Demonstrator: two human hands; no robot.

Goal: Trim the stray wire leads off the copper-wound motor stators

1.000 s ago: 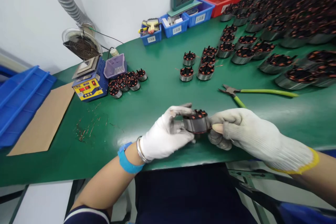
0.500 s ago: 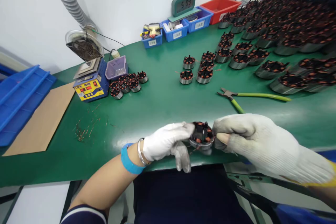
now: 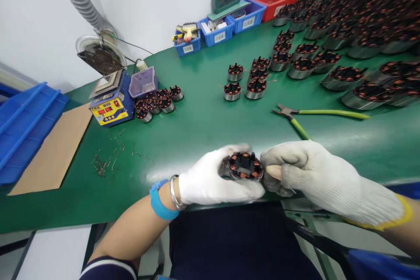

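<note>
A round motor stator (image 3: 245,167) with copper windings and a metal rim is held over the table's front edge. Gloved in white, my left hand (image 3: 218,177) wraps round it from the left, fingers behind and thumb in front. At its right side my right hand (image 3: 288,168), in a greyish glove with a bare thumb tip, is closed in a pinch; whatever lies between the fingertips is too small to make out. Green-handled cutters (image 3: 288,113) lie with jaws open beyond my right hand.
Many stators (image 3: 344,22) fill the back right; several more (image 3: 160,100) stand by a purple bin (image 3: 143,83) and a blue-yellow device (image 3: 111,103). Blue bins (image 3: 218,35) and a red bin (image 3: 274,0) line the wall. Wire scraps (image 3: 103,166) lie left.
My left hand has closed round the stator, its thumb moving across the front. The stator has shifted slightly left and turned more upright. My right hand stays pinched beside it.
</note>
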